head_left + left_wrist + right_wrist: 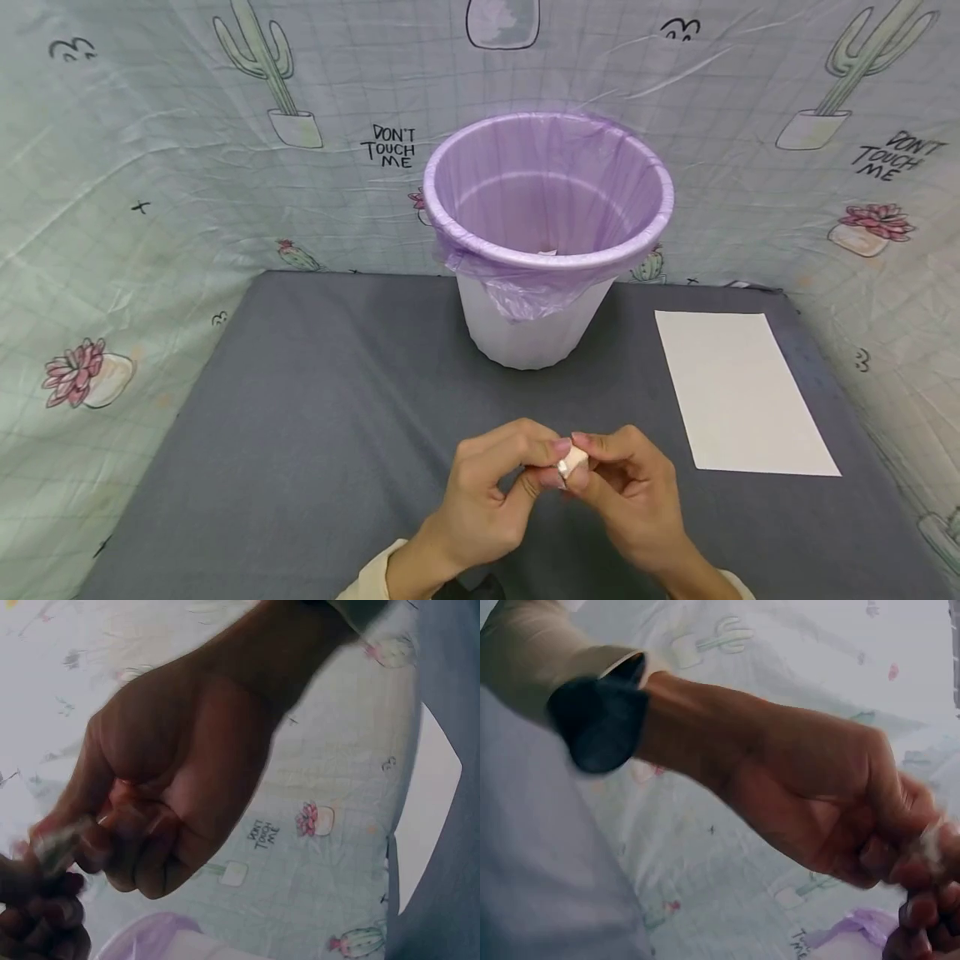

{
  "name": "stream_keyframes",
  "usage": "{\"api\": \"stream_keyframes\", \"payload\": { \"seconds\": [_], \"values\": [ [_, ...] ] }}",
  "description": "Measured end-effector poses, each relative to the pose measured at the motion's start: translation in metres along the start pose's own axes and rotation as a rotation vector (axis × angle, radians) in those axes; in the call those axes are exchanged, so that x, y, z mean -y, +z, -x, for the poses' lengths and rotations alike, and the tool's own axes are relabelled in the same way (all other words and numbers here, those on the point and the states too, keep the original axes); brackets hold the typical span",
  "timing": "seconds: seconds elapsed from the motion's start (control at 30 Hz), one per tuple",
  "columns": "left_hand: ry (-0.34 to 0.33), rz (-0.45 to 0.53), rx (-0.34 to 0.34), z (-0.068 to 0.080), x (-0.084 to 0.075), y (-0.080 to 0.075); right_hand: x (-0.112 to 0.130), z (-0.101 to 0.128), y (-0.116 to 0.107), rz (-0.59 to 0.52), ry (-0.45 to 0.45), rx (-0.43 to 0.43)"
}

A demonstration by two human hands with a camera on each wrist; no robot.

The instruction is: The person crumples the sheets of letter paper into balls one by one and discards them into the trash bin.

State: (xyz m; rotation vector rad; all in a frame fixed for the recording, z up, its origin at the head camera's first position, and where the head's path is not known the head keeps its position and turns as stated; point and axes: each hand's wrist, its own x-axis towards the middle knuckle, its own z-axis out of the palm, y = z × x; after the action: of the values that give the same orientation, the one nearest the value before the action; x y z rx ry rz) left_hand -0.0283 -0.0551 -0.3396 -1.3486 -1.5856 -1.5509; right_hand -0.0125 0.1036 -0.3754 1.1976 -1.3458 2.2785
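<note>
Between my two hands, above the grey cloth near its front, is a small cream-white wad (573,462), which looks like tightly folded paper. The thumb and index finger of my left hand (491,492) pinch its left side. On its right side, my right hand (636,504) pinches it with thumb and fingers, the other fingers curled inward. In the left wrist view the wad (60,847) is blurred at the left edge. The right wrist view also shows the wad (931,847) blurred, partly hidden by fingertips.
A white bin (528,333) with a purple liner (551,262) stands at the back middle, and a small white scrap (548,252) shows inside. A white sheet of paper (750,392) lies on the right of the grey cloth (300,433). Printed curtains (360,75) enclose the back and sides.
</note>
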Motion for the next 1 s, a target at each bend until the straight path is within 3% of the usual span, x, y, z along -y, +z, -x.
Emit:
{"api": "stream_keyframes", "payload": {
  "seconds": [0.1,0.3,0.4,0.53,0.63,0.8,1.0],
  "values": [
    [-0.094,0.053,-0.032,0.004,0.003,0.0,-0.002,-0.001,-0.002,0.115,-0.007,-0.012],
    [-0.206,0.007,-0.013,0.012,0.015,0.002,-0.002,-0.006,-0.008,0.276,0.08,-0.002],
    [-0.298,0.052,-0.021,0.014,0.023,0.001,0.002,-0.009,-0.013,0.342,0.161,0.064],
    [-0.416,0.203,-0.061,0.015,0.033,-0.004,0.003,-0.015,-0.026,0.389,0.209,0.18],
    [-0.499,0.327,-0.113,0.017,0.038,-0.005,-0.007,-0.02,-0.034,0.427,0.11,0.204],
    [-0.613,0.476,-0.258,0.019,0.046,0.0,-0.031,-0.027,-0.031,0.394,-0.132,0.078],
    [-0.63,0.605,-0.364,0.021,0.051,0.005,-0.044,-0.04,-0.021,0.395,-0.333,-0.007]
  ]
}}
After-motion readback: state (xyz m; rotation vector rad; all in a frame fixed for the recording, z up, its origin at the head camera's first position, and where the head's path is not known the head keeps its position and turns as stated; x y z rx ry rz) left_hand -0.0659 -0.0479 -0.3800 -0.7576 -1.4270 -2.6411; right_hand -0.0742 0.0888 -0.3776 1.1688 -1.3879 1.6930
